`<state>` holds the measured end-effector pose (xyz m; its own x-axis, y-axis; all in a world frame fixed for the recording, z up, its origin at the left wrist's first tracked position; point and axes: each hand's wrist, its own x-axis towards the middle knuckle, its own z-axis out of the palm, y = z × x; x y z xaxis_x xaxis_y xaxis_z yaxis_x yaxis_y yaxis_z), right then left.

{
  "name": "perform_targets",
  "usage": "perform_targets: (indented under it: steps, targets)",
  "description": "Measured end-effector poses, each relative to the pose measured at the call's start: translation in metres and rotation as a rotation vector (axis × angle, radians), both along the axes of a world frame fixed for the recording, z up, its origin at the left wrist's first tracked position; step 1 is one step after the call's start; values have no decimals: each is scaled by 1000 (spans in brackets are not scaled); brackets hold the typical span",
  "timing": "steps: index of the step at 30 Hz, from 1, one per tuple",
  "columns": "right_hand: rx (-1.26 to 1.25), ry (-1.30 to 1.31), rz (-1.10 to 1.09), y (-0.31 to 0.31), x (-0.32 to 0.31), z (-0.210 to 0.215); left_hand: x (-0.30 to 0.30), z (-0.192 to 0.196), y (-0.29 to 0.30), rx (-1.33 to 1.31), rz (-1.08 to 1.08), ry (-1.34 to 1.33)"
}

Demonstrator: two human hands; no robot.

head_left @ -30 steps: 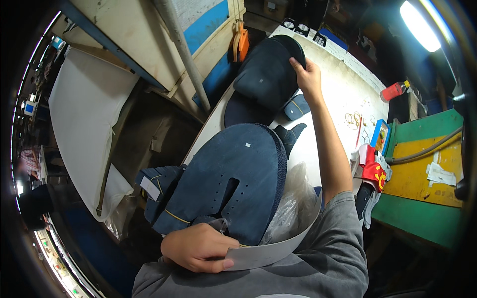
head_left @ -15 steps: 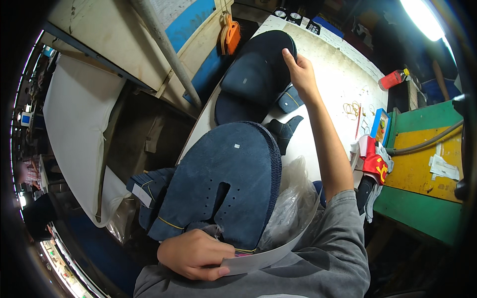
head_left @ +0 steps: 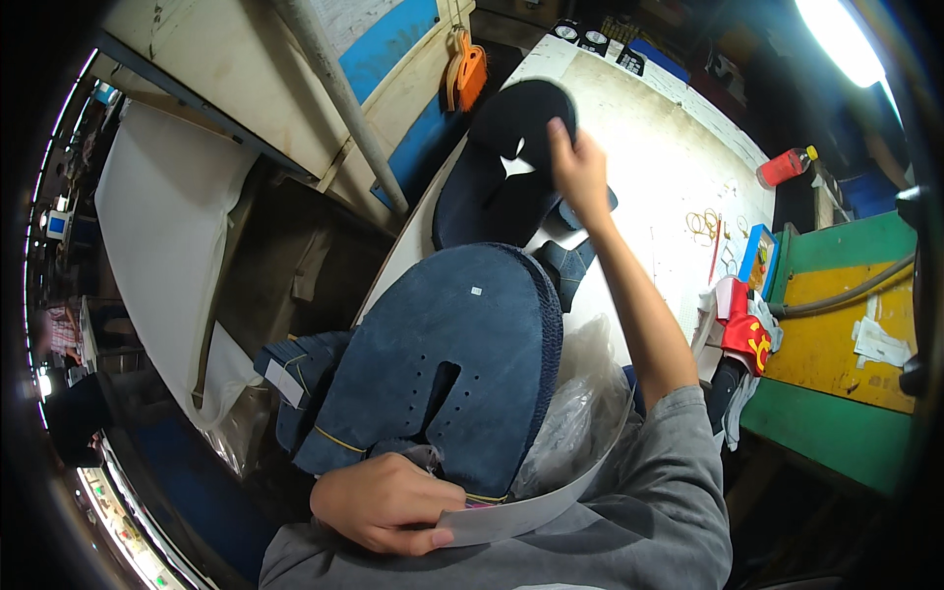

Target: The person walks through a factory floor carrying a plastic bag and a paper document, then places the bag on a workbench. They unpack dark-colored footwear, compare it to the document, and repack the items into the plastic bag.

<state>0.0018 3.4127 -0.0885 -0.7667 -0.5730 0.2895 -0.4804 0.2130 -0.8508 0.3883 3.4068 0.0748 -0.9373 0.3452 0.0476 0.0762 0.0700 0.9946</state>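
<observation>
A long, white-topped worktable (head_left: pixel 678 147) spreads around and beyond the right hand (head_left: pixel 582 177). Just ahead of the left hand (head_left: pixel 388 503) lies a thick stack of navy, suede-like, round-ended pieces (head_left: pixel 492 329), the top one slotted and punched with small holes. The right hand, reaching forward, appears to grip the edge of a flat, black, round-ended piece (head_left: pixel 519 106), slightly blurred, its thumb on the near face; similar dark material (head_left: pixel 457 202) lies below that hand. To the left hand's right sits a crumpled clear plastic bag (head_left: pixel 575 418), edged by a curved white strip (head_left: pixel 541 521), whose end the left hand seems closed on. Left of the stack is a navy bundle (head_left: pixel 313 366); a thin yellow band (head_left: pixel 339 440) lies near the left hand.

The step in hand looks like single-piece handling at arm's length; the next move would call for a firm edge grip and a steady left hand.
</observation>
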Motion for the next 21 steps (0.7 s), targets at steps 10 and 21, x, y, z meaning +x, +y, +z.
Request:
perform_targets:
  steps: [10,21]
  targets:
    - [75,384,485,12,62,-61,3,1,-1,-8,-1,6]
    - [-469,-1126,308,22,-60,-60,2,5,0,30,32,30]
